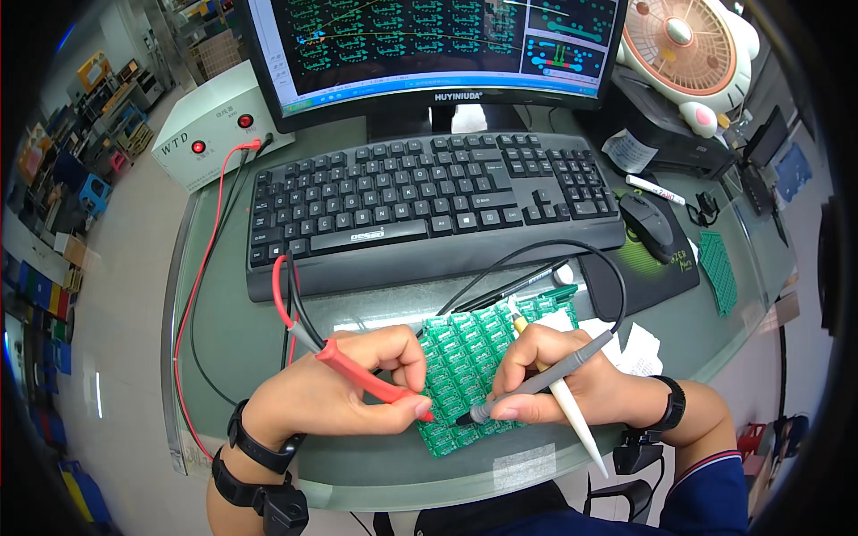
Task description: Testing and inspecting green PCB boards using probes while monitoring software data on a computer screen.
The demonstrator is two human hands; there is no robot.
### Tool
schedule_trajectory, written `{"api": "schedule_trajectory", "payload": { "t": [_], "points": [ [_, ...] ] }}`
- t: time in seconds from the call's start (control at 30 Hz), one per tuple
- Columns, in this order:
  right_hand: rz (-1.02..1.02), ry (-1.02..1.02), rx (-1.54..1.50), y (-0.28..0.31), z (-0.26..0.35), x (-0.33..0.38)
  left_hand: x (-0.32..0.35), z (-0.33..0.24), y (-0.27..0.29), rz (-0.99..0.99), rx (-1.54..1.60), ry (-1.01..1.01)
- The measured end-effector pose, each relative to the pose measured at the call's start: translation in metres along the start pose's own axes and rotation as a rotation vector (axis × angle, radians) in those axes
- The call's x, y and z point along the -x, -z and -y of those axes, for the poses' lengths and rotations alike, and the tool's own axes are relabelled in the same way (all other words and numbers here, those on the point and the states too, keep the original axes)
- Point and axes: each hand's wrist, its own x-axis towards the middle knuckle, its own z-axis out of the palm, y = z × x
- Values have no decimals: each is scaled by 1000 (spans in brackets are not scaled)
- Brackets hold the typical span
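Observation:
A green panel of small circuit boards (pixel 458 355) lies on the desk in front of me, partly covered by my hands. My left hand (pixel 331 384) is closed round a red test probe (pixel 359 368), whose tip is at the panel's lower left part. From the other side, my right hand (pixel 597 384) pinches a grey test probe (pixel 556 370) with a black tip, close to the red one. The same hand also holds a cream pen-like stick (pixel 574 418) slanting between its fingers. Whether the probe tips touch the boards, I cannot tell.
Behind the panel stands a black keyboard (pixel 402 192), with a monitor (pixel 438 94) above it. A white tester box (pixel 214 129) feeds the red lead. To the right are a mouse (pixel 648 225), another green panel (pixel 718 272), crumpled white paper (pixel 640 350) and a fan (pixel 681 45).

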Motion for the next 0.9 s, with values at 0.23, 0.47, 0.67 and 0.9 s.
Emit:
{"api": "schedule_trajectory", "payload": {
  "t": [0.23, 0.47, 0.67, 0.9],
  "points": [
    [-12, 5, -6, 0, -1, 1, 0, 0, 0, -10, -30, -22],
    [0, 19, 8, 0, 0, -1, 0, 0, -2, -10, 18, -13],
    [125, -16, 86, 8, 5, -1, 0, -1, -1, 13, 12, 17],
    [115, -21, 68, 8, 4, 0, 1, -2, -1, 4, -12, 31]
  ]
}}
